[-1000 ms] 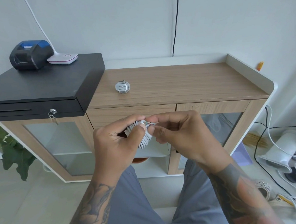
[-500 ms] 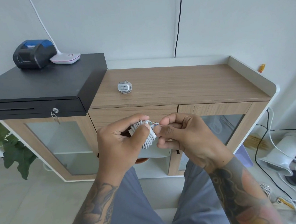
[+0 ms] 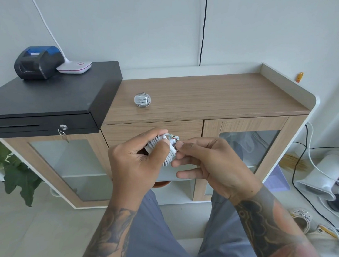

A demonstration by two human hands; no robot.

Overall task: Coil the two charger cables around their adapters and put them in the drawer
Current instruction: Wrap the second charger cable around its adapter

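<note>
Two chargers are in play, and one of them, the coiled charger (image 3: 142,100), is already lying wrapped on the wooden tabletop (image 3: 212,98), just right of the black cash box (image 3: 45,99). The second charger (image 3: 163,149) is being held in front of the cabinet, its white cable wound in tight turns around the adapter. The left hand (image 3: 135,165) is gripping that bundle, fingers over the top and thumb pressing on the turns. The right hand (image 3: 203,162) is pinching the cable end (image 3: 174,140) at the bundle's right edge, its grip closed on that tip, apparently tucking or securing it. By my reading, the coiling is nearly finished: only the loose end is left to fix. The drawer (image 3: 153,129) under the tabletop is sitting shut, so opening it and placing both chargers inside is not yet done. A small printer (image 3: 37,62) is sitting on the cash box, well apart from the work.
</note>
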